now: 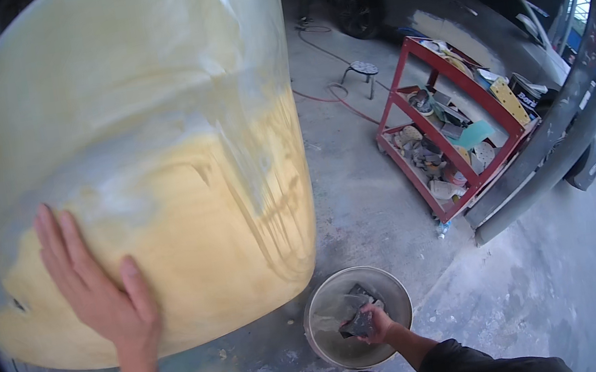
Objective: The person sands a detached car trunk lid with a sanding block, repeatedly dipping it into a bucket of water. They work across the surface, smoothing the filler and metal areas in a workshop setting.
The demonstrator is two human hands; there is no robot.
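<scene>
A large curved vehicle panel (188, 216) fills the left half of the view, coated in yellow body filler with grey patches and wet streaks near its right edge. Flat against its lower left lies my left hand (103, 289), fingers stretched out, holding nothing. My right hand (378, 323) reaches down into a round metal basin (408, 300) of cloudy water on the floor. It grips a dark grey piece of sandpaper (359, 323). Whether a block is inside the sandpaper cannot be seen.
A red tool cart (419, 123) with cluttered shelves stands at the right, beside long grey bumper-like parts (562, 164). Farther back are a small round stool (363, 68), a red hose (337, 97) on the concrete floor and a dark car (356, 6).
</scene>
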